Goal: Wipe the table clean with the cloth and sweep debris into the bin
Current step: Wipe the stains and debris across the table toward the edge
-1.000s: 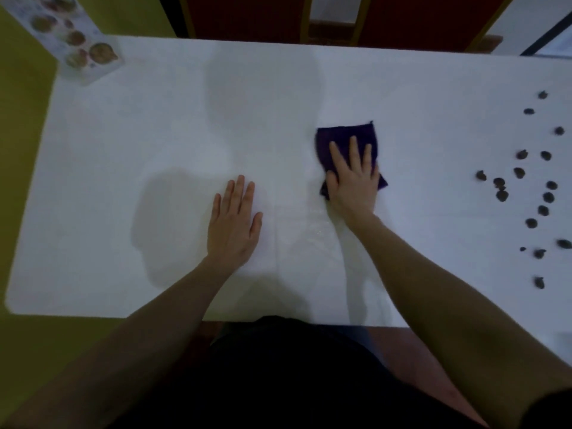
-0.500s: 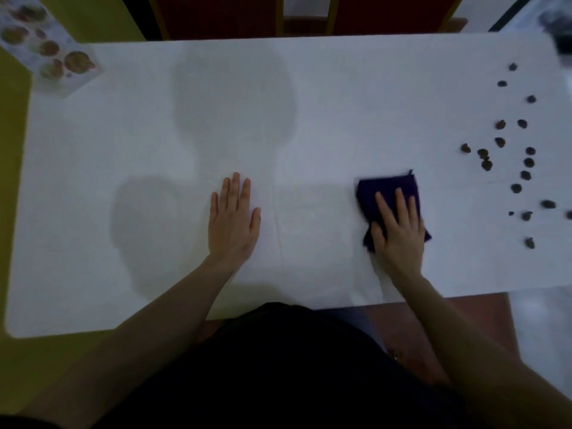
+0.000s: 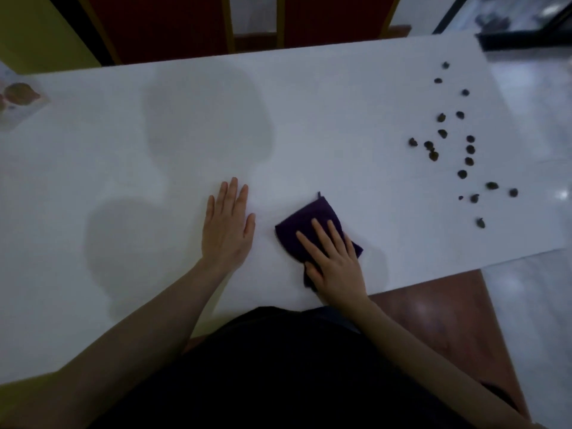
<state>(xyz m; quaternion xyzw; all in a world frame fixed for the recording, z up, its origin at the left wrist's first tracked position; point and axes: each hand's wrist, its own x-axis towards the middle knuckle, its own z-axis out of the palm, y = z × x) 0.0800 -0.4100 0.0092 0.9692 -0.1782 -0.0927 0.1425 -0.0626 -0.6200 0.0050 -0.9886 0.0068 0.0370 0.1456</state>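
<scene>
Right hand [image 3: 335, 263] is pressing flat-fingered on the soft, limp cloth [image 3: 312, 222] near the tabletop's [image 3: 340, 119] near edge; left hand [image 3: 227, 226] is resting flat, fingers straight. Cloth likely bunches; palm pressure at centre suits.

Likely an eatery: white table [image 3: 309, 103], picture menu [image 3: 18, 100], red chairs [image 3: 161, 23].

Dim, bluish, low-contrast exposure.
Soft overlapping shadows across white bench [image 3: 340, 97]; glare patches on floor [image 3: 538, 298] at right; wide-angle bending at edges; slight overall softness.
</scene>
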